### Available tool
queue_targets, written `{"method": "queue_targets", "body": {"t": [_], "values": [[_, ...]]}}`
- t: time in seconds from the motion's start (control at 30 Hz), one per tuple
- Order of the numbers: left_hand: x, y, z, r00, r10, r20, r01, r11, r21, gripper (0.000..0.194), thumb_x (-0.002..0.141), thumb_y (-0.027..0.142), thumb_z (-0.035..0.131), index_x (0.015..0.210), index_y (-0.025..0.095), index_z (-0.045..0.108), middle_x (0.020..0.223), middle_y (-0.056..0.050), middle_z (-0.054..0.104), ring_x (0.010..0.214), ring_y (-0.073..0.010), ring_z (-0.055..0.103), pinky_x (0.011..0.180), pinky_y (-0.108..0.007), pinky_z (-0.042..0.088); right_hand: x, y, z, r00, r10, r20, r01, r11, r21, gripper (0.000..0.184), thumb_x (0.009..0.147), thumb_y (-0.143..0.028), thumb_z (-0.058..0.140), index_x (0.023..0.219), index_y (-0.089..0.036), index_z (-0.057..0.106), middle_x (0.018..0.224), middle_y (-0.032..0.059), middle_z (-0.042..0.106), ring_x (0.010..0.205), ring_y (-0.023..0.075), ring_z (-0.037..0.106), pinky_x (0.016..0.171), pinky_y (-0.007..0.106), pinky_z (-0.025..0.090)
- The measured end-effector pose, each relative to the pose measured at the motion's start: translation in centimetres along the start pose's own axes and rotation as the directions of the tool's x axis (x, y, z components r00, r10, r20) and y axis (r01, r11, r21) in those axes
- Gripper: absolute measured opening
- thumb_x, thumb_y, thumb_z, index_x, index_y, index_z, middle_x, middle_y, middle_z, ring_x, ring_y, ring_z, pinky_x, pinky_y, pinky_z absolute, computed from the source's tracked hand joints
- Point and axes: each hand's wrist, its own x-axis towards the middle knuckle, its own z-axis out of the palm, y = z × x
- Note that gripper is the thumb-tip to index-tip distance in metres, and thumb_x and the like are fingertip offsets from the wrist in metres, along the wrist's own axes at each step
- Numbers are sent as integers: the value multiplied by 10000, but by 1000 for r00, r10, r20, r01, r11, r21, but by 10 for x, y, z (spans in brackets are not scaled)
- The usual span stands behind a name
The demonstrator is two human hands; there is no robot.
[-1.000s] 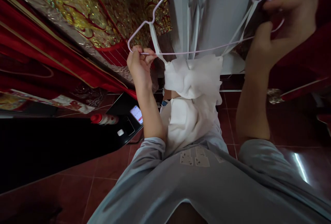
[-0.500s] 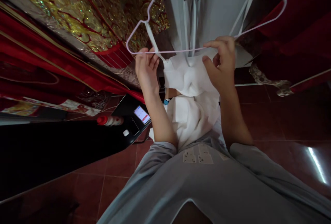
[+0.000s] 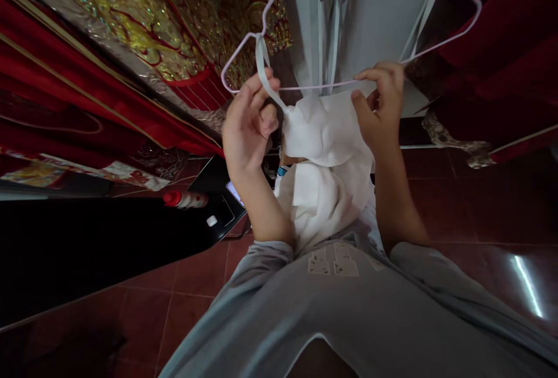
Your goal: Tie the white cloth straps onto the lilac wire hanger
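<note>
the white garment (image 3: 320,131) hangs in front of you from a thin pink hanger (image 3: 305,87), its lower folds bunched close against your grey shirt (image 3: 349,308). the near-side strap on your left (image 3: 261,55) sits in one notch of the hanger; the strap on your right (image 3: 421,20) sits in the other. the cloth looks light and soft, so it should sag and fold rather than keep a shape. the narrow straps look limp and could slip or twist, while the hanger seems firmer, though thin enough to flex. its lower bar gives a steady hold; a strap is best pinched softly near its notch.

your left hand (image 3: 244,134) has its grip loosely open, fingers bent and touching the left strap, thumb curled inward and clear of it. your right hand (image 3: 383,104) is at the lower bar, index fingertip against it, thumb apart and just beside the cloth, so that grip isn't clamped. off to your left, a red-capped bottle (image 3: 185,199) lies on the dark counter (image 3: 143,244).
</note>
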Motion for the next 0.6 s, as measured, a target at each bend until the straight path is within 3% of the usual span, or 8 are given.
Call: {"method": "queue_targets", "body": {"t": [0.1,0.23,0.27,0.33,0.4,0.43,0.5,0.6], "values": [[14,25,6,997,-82,-2,79,967,-243,576,1146,361,152,1171,183,699,1241,-71,659,726,-207,591,551,-294,474,1,0,-2,1000,-18,25,17,999,29,186,859,-359,612,1042,-340,645,1114,40,526,629,124,395,534,306,357],[29,40,-1,1000,-18,12,21,871,-491,589,1150,375,76,1488,62,442,1184,-92,694,741,-194,560,543,-249,469,6,4,-8,1000,-5,26,5,1000,3,188,849,-372,630,1031,-333,661,1101,45,549,690,147,464,564,313,418],[28,38,-6,999,6,-44,-27,873,-486,564,1151,363,90,1516,77,411,1182,-83,701,781,-198,566,564,-243,474,7,5,-10,1000,6,28,-5,1000,-10,188,853,-390,634,1030,-333,662,1100,47,553,733,159,490,586,317,442],[23,28,-18,974,45,-223,-130,915,-383,490,1155,310,147,1469,167,494,1221,-33,696,914,-202,583,635,-241,485,9,7,-13,999,19,40,-18,999,-26,188,858,-419,642,1030,-344,657,1112,43,560,810,174,517,632,321,479],[15,11,-31,918,92,-386,-183,961,-208,407,1145,249,258,1290,263,638,1270,28,674,1012,-204,587,697,-257,487,8,7,-13,999,26,46,-25,999,-29,196,855,-438,643,1034,-359,649,1125,38,559,844,179,522,654,324,494],[11,2,-37,901,128,-415,-194,973,-123,345,1125,230,350,1194,291,682,1279,38,667,998,-203,598,709,-267,486,7,7,-12,998,29,50,-27,999,-27,202,853,-444,640,1038,-364,645,1129,39,556,845,181,524,653,327,494],[5,-15,-44,927,135,-351,-156,987,-30,296,1085,187,437,1089,283,717,1200,-5,696,866,-185,620,665,-271,475,5,6,-8,998,28,56,-27,1000,-8,220,845,-442,631,1050,-362,640,1138,44,543,832,184,526,642,336,487],[4,-32,-40,987,41,-152,-35,999,36,310,1079,182,436,1071,263,735,1098,-48,722,683,-178,589,561,-276,436,1,3,-3,997,22,72,-24,999,31,240,830,-424,640,1057,-346,632,1153,53,516,822,184,530,648,343,475]]}}
